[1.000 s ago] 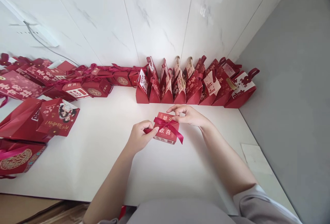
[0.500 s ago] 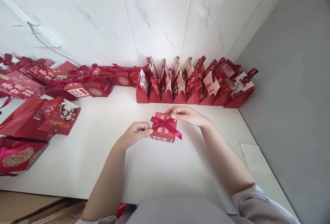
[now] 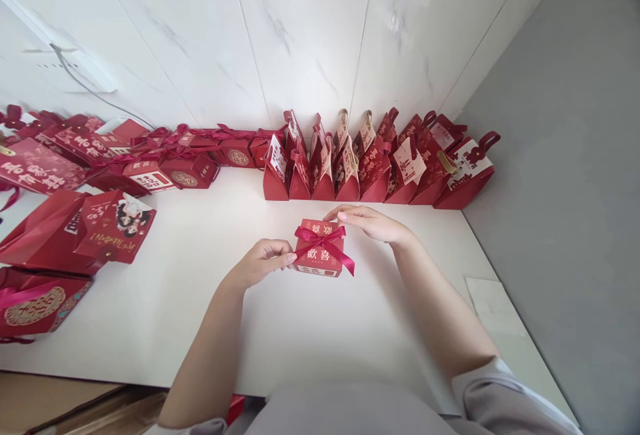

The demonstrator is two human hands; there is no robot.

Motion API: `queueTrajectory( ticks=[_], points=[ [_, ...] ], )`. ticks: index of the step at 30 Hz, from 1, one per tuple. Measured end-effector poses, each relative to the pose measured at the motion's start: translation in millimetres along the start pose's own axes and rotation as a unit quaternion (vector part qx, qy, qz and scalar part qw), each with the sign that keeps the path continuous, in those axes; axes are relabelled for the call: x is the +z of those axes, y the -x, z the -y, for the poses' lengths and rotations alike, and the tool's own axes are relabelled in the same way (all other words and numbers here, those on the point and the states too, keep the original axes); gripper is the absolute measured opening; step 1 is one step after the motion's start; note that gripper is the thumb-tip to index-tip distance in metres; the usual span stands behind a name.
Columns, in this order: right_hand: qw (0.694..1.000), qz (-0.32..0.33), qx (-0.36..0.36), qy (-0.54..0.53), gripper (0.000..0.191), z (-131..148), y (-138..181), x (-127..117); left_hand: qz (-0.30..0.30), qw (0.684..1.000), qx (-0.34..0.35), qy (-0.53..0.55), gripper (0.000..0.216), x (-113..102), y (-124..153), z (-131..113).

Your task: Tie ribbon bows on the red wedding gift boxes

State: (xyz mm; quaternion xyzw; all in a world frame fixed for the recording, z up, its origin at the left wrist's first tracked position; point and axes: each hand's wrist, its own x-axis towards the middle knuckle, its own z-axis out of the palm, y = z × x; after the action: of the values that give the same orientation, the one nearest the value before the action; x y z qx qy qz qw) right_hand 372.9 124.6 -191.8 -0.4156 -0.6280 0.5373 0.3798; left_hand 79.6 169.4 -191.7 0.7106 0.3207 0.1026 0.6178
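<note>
A small red gift box (image 3: 323, 263) with pale Chinese lettering sits on the white table in front of me. Across its top runs a dark pink ribbon (image 3: 325, 240), tied in a bow, with one tail hanging past the front right edge. At the box's left side, my left hand (image 3: 267, 261) is closed, thumb and curled fingers pinching the ribbon's left end. My right hand (image 3: 367, 223) reaches around the far right corner. Its fingers are stretched out, with the thumb apart from the bow; whether the fingertips touch the box's back is hard to tell.
Red peaked gift boxes with loop handles (image 3: 375, 171) stand in rows along the tiled wall (image 3: 310, 35). Ribboned boxes (image 3: 190, 169) line the wall further left. Larger red boxes (image 3: 45, 228) lie at the left. A grey wall (image 3: 560, 188) bounds the table (image 3: 190, 315) on the right.
My right thumb has lifted off the bow, and the right hand has shifted slightly right. The bow's loops look fuller. My left hand stays at the ribbon's left end.
</note>
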Motion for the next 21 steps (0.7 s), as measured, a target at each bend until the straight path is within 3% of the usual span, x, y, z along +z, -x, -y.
queueTrajectory(
  ticks=[7,9,12,14,16,21],
  points=[
    [1.0,-0.019,-0.013,-0.006,0.041,3,-2,3,0.043,0.999,-0.023,-0.015,0.042,-8,3,-2],
    [1.0,-0.01,-0.013,-0.009,0.041,4,-1,3,-0.023,0.999,-0.03,0.0,0.05,-10,2,-3],
    [1.0,0.011,-0.009,-0.017,0.036,5,1,2,-0.158,0.986,-0.031,-0.031,0.044,-8,-3,-10],
    [0.999,0.025,-0.005,-0.022,0.031,6,2,2,-0.196,0.979,-0.008,-0.061,0.038,-4,-7,-17],
    [0.999,0.039,-0.003,-0.023,0.032,8,3,3,-0.192,0.979,0.016,-0.061,0.035,1,-13,-23],
    [0.999,0.024,-0.015,-0.02,0.031,11,2,6,-0.099,0.99,0.104,-0.004,0.034,14,-27,-20]
  ],
)
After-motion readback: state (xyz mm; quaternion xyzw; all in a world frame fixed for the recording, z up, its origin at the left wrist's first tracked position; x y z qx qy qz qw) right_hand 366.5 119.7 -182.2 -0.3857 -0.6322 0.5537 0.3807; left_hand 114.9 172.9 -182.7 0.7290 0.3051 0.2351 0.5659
